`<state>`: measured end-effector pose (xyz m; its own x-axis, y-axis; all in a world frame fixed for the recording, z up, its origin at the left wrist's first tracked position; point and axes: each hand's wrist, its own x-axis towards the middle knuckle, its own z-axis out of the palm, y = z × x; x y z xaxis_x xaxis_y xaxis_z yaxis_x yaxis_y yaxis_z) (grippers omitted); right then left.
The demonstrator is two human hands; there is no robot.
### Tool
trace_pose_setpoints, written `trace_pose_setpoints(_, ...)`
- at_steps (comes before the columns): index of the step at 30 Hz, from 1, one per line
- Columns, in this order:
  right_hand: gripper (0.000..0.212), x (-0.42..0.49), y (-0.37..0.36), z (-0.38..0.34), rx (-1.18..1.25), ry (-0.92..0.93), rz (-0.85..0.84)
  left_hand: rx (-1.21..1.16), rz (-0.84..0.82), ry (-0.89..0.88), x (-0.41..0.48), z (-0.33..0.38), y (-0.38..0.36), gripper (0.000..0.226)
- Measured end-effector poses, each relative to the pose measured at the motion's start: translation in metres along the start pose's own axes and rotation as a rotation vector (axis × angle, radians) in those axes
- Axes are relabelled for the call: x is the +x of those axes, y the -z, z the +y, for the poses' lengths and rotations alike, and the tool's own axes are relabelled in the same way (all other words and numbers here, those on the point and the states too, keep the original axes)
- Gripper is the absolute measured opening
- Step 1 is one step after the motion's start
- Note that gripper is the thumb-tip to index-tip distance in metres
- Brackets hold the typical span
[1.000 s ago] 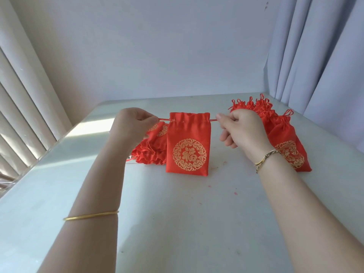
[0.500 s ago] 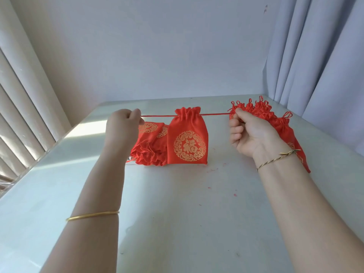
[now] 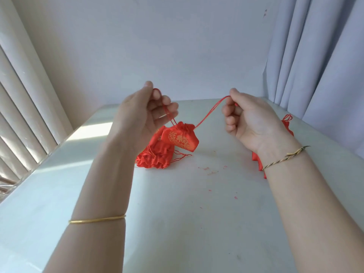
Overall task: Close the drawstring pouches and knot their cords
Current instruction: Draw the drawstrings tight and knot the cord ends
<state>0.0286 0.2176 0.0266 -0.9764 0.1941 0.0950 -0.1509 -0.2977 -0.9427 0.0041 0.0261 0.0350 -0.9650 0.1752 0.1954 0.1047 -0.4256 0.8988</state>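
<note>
A small red pouch [image 3: 180,137] with a gold emblem hangs in the air, its mouth gathered shut. My left hand [image 3: 141,115] pinches the left cord [image 3: 169,115] between thumb and fingers. My right hand [image 3: 250,121] pinches the right cord [image 3: 211,111], which runs down to the pouch's mouth. Both hands are raised above the white table [image 3: 197,213], palms toward me. Behind the hanging pouch lies a pile of red pouches [image 3: 155,156] on the table.
A second pile of red pouches [image 3: 287,125] lies at the right, mostly hidden by my right wrist. Blinds stand along the left edge, grey curtains at the right, a wall behind. Small red lint bits dot the table.
Both hands rose and came closer together, palms turning toward me. The cords slackened from a taut horizontal line, and the pouch, now gathered shut, lifted off the table and tilted.
</note>
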Motion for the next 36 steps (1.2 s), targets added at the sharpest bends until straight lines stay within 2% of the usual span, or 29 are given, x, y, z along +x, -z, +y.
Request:
trace_pose_setpoints(7,0.029,-0.018,-0.019,-0.016,-0.124,0.148,-0.152,0.375,-0.225,0.025,-0.014,0.001,-0.022,0.023)
trace_pose_setpoints(11,0.027,-0.022,-0.022,-0.021,-0.187,0.211,-0.195,0.559,-0.286,0.023,-0.019,0.001,-0.026,0.02)
trace_pose_setpoints(15,0.026,-0.024,-0.024,-0.018,-0.262,0.231,-0.179,0.643,-0.295,-0.007,-0.019,-0.002,-0.03,0.027)
trace_pose_setpoints(18,0.027,-0.023,-0.024,-0.016,-0.273,0.221,-0.185,0.656,-0.27,-0.025,-0.019,-0.003,-0.032,0.023)
trace_pose_setpoints(22,0.025,-0.018,-0.018,-0.018,-0.225,0.09,-0.198,0.625,-0.251,-0.041,-0.018,-0.003,-0.031,0.02)
trace_pose_setpoints(25,0.032,-0.017,-0.014,-0.015,-0.29,0.062,-0.27,0.558,-0.235,-0.03,-0.017,-0.002,-0.029,0.018)
trace_pose_setpoints(28,0.016,-0.018,-0.014,-0.009,-0.4,0.096,-0.345,0.518,-0.236,-0.049,-0.017,-0.001,-0.027,0.015)
trace_pose_setpoints(31,0.003,-0.016,-0.014,-0.006,-0.464,0.148,-0.283,0.467,-0.214,-0.068,-0.016,0.0,-0.025,0.016)
trace_pose_setpoints(36,0.01,-0.013,-0.014,-0.008,-0.447,0.213,-0.159,0.435,-0.195,-0.012,-0.016,0.001,-0.022,0.014)
